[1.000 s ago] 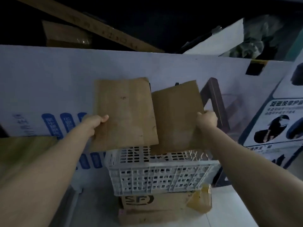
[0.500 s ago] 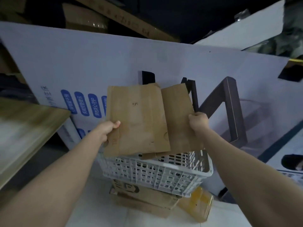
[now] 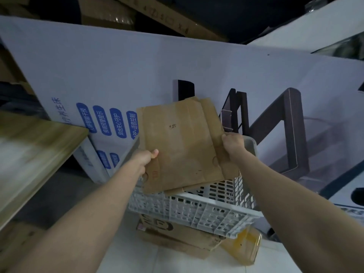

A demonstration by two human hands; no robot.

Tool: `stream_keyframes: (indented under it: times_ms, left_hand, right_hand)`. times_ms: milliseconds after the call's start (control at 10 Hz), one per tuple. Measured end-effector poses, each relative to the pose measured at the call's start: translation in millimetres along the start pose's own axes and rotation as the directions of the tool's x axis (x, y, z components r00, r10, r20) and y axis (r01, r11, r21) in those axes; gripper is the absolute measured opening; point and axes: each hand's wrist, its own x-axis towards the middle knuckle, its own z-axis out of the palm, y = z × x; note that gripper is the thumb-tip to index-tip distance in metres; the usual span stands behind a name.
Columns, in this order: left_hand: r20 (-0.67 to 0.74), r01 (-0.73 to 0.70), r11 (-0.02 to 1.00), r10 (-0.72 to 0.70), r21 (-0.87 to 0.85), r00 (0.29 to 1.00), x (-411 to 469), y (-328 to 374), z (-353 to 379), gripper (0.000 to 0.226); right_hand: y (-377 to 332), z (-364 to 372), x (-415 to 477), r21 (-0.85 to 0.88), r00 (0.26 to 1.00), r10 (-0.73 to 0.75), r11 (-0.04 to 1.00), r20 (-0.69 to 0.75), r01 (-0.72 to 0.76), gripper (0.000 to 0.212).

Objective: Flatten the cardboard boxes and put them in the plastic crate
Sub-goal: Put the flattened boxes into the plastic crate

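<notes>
Flattened cardboard (image 3: 177, 146) over white crate (image 3: 197, 209), left hand (image 3: 146, 157) grasping it — right hand (image 3: 233, 143) too

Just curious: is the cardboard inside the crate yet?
Not yet. Left hand and right hand hold the cardboard tilted over the crate, lower edge near its rim.

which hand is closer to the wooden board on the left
Left. The left hand grips the flattened cardboard at its edge facing the wooden board; the right hand grips the far edge, above the plastic crate.
</notes>
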Motion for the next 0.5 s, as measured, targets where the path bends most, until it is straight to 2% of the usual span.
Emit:
stream_keyframes:
  times_ms: [100, 200, 300, 400, 500]
  left_hand:
    - [0.009, 0.019, 0.999, -0.018, -0.031, 1.0, 0, -3, 8, 0.046]
    - [0.035, 0.051, 0.997, -0.049, -0.06, 0.998, 3, -10, 17, 0.052]
    - [-0.032, 0.06, 0.993, -0.063, -0.102, 0.997, 2, -12, 27, 0.051]
    - [-0.066, 0.042, 0.99, -0.051, -0.133, 0.996, 1, -13, 32, 0.05]
    - [-0.123, 0.045, 0.98, -0.07, -0.194, 0.99, 2, -10, 35, 0.048]
  right_hand:
    - [-4, 6, 0, 0.02, 0.997, 0.037, 0.999, 0.065, -0.038, 0.025]
    - [-4, 12, 6, -0.062, 0.993, 0.047, 0.997, 0.112, -0.04, 0.029]
    - [-11, 15, 15, 0.193, 0.99, 0.072, 0.977, 0.119, -0.095, 0.038]
    - [-16, 10, 20, 0.174, 0.978, 0.073, 0.979, 0.194, -0.107, 0.034]
    - [-14, -1, 26, 0.17, 0.929, 0.1, 0.971, 0.355, -0.17, 0.047]
